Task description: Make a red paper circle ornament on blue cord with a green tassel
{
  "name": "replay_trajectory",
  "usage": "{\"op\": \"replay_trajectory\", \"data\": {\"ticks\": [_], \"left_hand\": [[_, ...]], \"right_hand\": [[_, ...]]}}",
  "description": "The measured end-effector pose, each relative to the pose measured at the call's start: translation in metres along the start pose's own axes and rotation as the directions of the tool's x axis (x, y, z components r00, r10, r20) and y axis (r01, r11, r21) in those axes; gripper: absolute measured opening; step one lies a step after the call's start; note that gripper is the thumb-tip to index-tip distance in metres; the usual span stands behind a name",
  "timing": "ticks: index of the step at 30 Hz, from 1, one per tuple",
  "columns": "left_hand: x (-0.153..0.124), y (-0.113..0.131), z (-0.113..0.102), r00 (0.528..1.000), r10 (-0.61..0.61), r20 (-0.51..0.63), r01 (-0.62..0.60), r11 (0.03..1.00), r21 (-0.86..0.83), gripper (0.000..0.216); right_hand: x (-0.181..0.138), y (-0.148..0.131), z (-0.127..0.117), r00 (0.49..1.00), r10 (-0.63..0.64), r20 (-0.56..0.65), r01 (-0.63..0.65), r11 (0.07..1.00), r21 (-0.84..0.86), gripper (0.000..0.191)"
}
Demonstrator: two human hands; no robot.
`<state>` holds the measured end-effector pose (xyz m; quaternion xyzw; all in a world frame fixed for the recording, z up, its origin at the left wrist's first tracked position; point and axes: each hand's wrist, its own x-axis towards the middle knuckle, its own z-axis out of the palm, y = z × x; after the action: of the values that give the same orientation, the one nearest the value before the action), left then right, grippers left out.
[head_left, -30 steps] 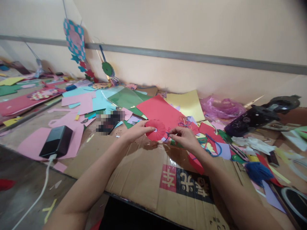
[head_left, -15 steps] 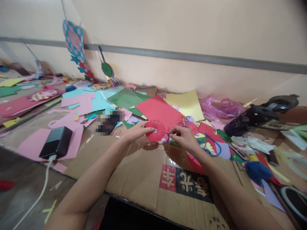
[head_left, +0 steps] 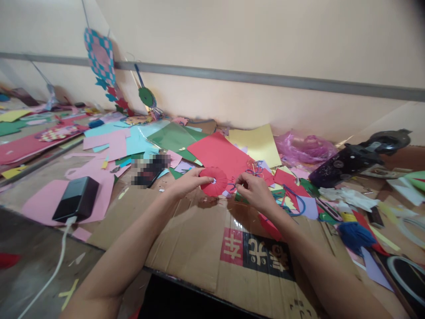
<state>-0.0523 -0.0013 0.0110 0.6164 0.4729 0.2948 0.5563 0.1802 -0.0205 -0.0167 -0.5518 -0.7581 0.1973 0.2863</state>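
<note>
My left hand [head_left: 187, 183] is closed on a round red pleated paper disc [head_left: 214, 181], thumb near the small hole at its centre. Just right of the disc, my right hand [head_left: 254, 192] pinches a thin blue string [head_left: 232, 186] that leads to the disc's edge. Both hands hover over a flattened cardboard sheet [head_left: 206, 239] with a printed red and black label. More blue string [head_left: 294, 201] lies looped on the paper scraps to the right.
Coloured paper sheets cover the table: red [head_left: 221, 153], yellow [head_left: 257, 141], green [head_left: 174, 137], pink [head_left: 106, 144]. A black power bank [head_left: 76, 199] with a white cable lies at left. A black device [head_left: 352, 161], a pink plastic bag [head_left: 302, 148] and blue yarn [head_left: 357, 235] lie at right. Paper decorations [head_left: 101, 57] hang on the wall.
Both hands stay at the red disc. My right hand has shifted slightly toward it with the blue string; the view has drifted a little.
</note>
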Motion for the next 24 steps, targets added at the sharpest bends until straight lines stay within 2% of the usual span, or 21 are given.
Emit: {"op": "replay_trajectory", "data": {"ticks": [13, 19, 24], "left_hand": [[0.002, -0.002, -0.004, 1.000, -0.011, 0.002, 0.011, 0.999, -0.040, 0.035], [0.003, -0.004, -0.008, 0.998, -0.030, -0.056, 0.030, 1.000, 0.000, 0.033], [0.001, -0.002, -0.009, 0.999, -0.043, -0.023, 0.042, 0.998, -0.038, 0.040]], "right_hand": [[0.001, 0.003, -0.006, 1.000, 0.011, -0.016, -0.013, 0.995, -0.101, 0.008], [0.003, 0.003, -0.010, 0.999, 0.038, -0.007, -0.039, 0.994, -0.106, 0.008], [0.003, 0.002, -0.013, 0.998, 0.056, 0.001, -0.056, 0.992, -0.115, 0.008]]}}
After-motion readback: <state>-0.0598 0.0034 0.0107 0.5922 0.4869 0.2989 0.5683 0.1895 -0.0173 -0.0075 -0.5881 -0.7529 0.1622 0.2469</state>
